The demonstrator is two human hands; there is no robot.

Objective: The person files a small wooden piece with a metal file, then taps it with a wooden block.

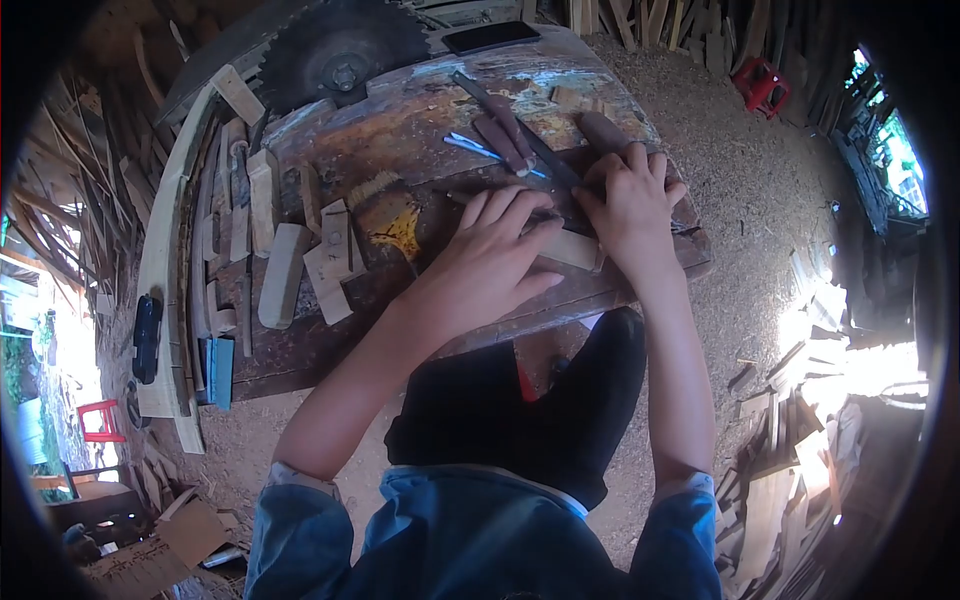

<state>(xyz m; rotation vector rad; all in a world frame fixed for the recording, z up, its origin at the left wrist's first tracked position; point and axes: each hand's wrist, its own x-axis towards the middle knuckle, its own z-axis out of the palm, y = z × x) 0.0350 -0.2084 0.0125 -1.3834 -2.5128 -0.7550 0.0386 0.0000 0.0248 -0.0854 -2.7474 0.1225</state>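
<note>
My left hand [492, 250] lies low over the workbench with its fingers curled over a dark piece, mostly hidden beneath them. Between my hands a pale wooden block [575, 250] lies near the bench's front edge. My right hand [636, 205] is bent down at the block's right, thumb tip beside the end of a long dark flat bar [550, 160]. What its fingers close on is hidden. Just beyond them sits a brown rounded wooden piece [603, 132]. Brown handle-like pieces [505, 140] and a blue-and-white pen-like stick [470, 146] lie ahead of my left hand.
A large circular saw blade [343, 65] stands at the bench's far left, near a black phone [490, 38]. Wooden blocks [284, 275], a brush [374, 188] and a long curved board [165, 270] occupy the left side. A red stool [760, 87] stands on the sawdust-covered floor.
</note>
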